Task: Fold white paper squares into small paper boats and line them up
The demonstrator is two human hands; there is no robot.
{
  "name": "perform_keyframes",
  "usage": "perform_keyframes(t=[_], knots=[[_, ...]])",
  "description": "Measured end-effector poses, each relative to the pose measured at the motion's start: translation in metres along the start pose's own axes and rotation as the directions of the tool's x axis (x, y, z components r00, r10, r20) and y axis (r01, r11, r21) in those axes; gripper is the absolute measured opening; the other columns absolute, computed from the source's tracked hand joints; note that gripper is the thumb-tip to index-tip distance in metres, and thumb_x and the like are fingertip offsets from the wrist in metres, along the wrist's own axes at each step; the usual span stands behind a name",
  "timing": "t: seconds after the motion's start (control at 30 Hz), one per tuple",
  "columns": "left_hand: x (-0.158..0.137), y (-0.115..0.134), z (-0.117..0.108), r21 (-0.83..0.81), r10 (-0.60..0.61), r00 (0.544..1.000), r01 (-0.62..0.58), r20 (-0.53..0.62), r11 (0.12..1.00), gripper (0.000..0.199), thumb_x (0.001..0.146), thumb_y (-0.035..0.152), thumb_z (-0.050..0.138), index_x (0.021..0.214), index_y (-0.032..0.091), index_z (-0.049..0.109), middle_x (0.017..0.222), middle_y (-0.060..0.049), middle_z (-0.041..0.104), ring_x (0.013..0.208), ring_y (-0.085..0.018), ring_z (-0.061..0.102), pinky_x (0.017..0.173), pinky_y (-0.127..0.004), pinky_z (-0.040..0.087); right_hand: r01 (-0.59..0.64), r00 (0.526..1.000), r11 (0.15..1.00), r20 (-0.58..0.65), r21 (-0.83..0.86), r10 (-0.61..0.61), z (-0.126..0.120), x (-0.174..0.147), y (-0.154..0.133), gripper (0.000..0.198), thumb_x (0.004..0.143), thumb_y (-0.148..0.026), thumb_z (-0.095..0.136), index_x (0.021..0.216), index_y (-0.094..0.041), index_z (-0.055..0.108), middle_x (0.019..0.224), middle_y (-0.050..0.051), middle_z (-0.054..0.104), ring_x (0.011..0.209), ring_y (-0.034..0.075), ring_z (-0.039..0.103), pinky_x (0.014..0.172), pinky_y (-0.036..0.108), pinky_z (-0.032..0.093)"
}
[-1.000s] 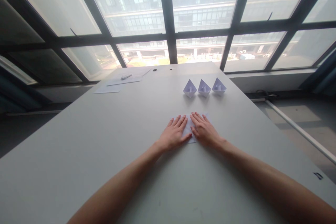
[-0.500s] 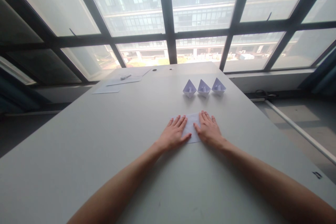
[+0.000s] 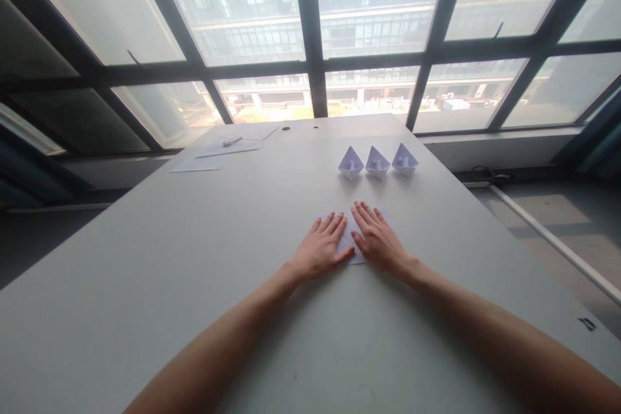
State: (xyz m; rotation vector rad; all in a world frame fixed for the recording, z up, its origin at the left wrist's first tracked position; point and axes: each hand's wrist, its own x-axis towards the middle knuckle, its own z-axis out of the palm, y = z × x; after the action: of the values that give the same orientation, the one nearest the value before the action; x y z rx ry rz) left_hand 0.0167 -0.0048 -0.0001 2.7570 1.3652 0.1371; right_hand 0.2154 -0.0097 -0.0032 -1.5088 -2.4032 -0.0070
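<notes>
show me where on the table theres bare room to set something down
The widest bare patch of table lies left of the left hand, short of the flat papers. A smaller one runs from the right hand to the table's right edge. Crowded: the paper sheet under both hands, and the three folded paper shapes beyond it.

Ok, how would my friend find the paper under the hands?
Find the white table by the windows, then the row of three folded paper shapes. Nearer than those, the left hand and right hand rest on a paper. It lies flat, unlike the shapes, and has hands on it, unlike the far-left sheets.
</notes>
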Motion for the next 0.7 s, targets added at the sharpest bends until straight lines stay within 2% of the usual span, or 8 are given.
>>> perform_keyframes(t=[0.13,0.3,0.5,0.7], knots=[[-0.001,0.001,-0.004,0.001,0.057,0.998,-0.057,0.008,0.998,0.078,0.097,0.067,0.022,0.158,0.020,0.013,0.163,-0.007,0.017,0.151,-0.025,0.009,0.121,-0.044,0.007,0.023,0.991,0.998,0.133,0.057,-0.030,0.006,0.000,0.001,0.063,0.099,-0.040,0.031,0.153,-0.007,0.029,0.159,0.014,0.027,0.148,0.023,0.021,0.121,0.040,0.015],[0.000,0.000,-0.005,0.014,0.100,0.995,-0.100,0.013,0.995,0.076,0.098,0.064,0.022,0.158,0.018,0.012,0.163,-0.007,0.016,0.151,-0.023,0.010,0.122,-0.043,0.007,-0.011,0.990,0.999,0.143,0.045,0.005,0.008,-0.001,0.002,0.064,0.099,-0.043,0.031,0.154,-0.009,0.028,0.160,0.013,0.024,0.149,0.024,0.019,0.121,0.043,0.012],[0.001,-0.002,-0.006,0.015,0.077,0.996,-0.078,0.042,0.997,0.077,0.098,0.066,0.021,0.158,0.020,0.014,0.163,-0.006,0.018,0.151,-0.024,0.010,0.121,-0.042,0.008,-0.133,0.982,0.991,0.140,0.029,0.127,0.010,0.001,0.007,0.070,0.098,-0.050,0.031,0.153,-0.007,0.028,0.161,0.016,0.022,0.150,0.025,0.015,0.121,0.044,0.010],[0.001,-0.002,-0.006,0.000,0.076,0.996,-0.076,0.056,0.997,0.078,0.097,0.066,0.023,0.158,0.020,0.014,0.163,-0.006,0.015,0.151,-0.024,0.009,0.121,-0.042,0.008,-0.291,0.951,0.957,0.112,-0.007,0.289,0.011,0.002,0.020,0.070,0.098,-0.047,0.029,0.153,-0.003,0.026,0.161,0.016,0.021,0.149,0.026,0.016,0.121,0.046,0.011]])
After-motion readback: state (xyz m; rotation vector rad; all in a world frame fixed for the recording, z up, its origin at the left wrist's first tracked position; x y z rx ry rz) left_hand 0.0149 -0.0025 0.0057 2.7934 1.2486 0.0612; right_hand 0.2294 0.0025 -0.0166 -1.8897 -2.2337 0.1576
